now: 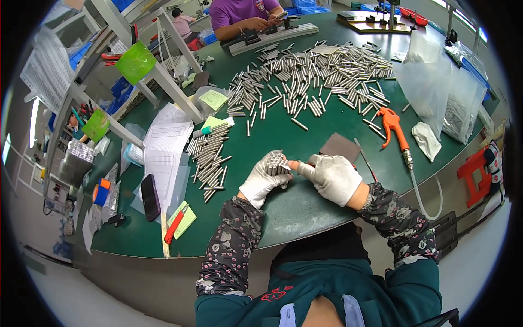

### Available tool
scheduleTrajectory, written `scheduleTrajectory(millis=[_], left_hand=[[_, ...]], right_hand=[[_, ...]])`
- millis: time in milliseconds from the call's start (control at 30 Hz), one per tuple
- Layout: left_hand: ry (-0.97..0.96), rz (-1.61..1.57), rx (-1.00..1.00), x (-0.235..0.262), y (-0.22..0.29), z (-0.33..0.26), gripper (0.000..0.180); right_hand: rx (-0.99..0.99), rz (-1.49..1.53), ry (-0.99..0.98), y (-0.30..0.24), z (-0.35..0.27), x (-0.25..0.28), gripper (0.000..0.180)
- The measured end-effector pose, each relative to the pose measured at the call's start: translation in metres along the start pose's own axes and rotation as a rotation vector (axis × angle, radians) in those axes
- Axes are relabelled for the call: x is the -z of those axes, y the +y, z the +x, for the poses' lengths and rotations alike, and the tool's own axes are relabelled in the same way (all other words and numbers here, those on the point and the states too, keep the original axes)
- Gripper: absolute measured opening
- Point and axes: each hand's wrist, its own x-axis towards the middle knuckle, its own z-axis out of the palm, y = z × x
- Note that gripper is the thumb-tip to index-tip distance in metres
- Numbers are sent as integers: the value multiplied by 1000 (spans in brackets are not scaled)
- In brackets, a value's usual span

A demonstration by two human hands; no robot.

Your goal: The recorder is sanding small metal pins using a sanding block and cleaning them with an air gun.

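Observation:
My left hand (pixel 263 177), in a white glove, is closed around a bundle of short metal rods (pixel 278 163) held end-up above the green table (pixel 305 210). My right hand (pixel 332 175), also gloved, sits just to the right with its bare fingertip touching the bundle's side. Something small with a red part shows under the right hand; I cannot tell what it is. A dark grey pad (pixel 340 147) lies just behind the right hand.
A big heap of loose metal rods (pixel 310 76) covers the table's far half; a smaller pile (pixel 210 158) lies left. An orange air blow gun (pixel 393 126) with hose, plastic bags (pixel 436 87), papers (pixel 166 144), a phone (pixel 150 197), a red cutter (pixel 175 224). Another person (pixel 245 16) works opposite.

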Motion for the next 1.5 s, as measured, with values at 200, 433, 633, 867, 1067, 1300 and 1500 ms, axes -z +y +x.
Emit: scheduleTrajectory(millis=[200, 433, 633, 867, 1067, 1300, 1500], left_hand=[[-16, -4, 0, 0, 1, 0, 53], [-3, -11, 2, -1, 1, 0, 52], [-15, -22, -38, 0, -3, 1, 52], [-21, -22, -48, -1, -1, 0, 50], [-24, -5, -62, -2, -2, 1, 46], [2, -30, -93, -2, -7, 1, 46], [25, 17, -166, -2, -14, 4, 45]], right_hand=[[-27, 39, -38, 2, 0, 2, 48], [-18, 50, -44, 1, 1, 7, 48], [-50, 7, -33, -7, 0, 8, 48], [-171, 87, 26, -9, -4, 7, 50], [-159, 104, -55, -9, -8, 7, 49], [-178, 174, 38, -10, -7, 7, 46], [-52, 153, -84, -13, -7, 8, 36]])
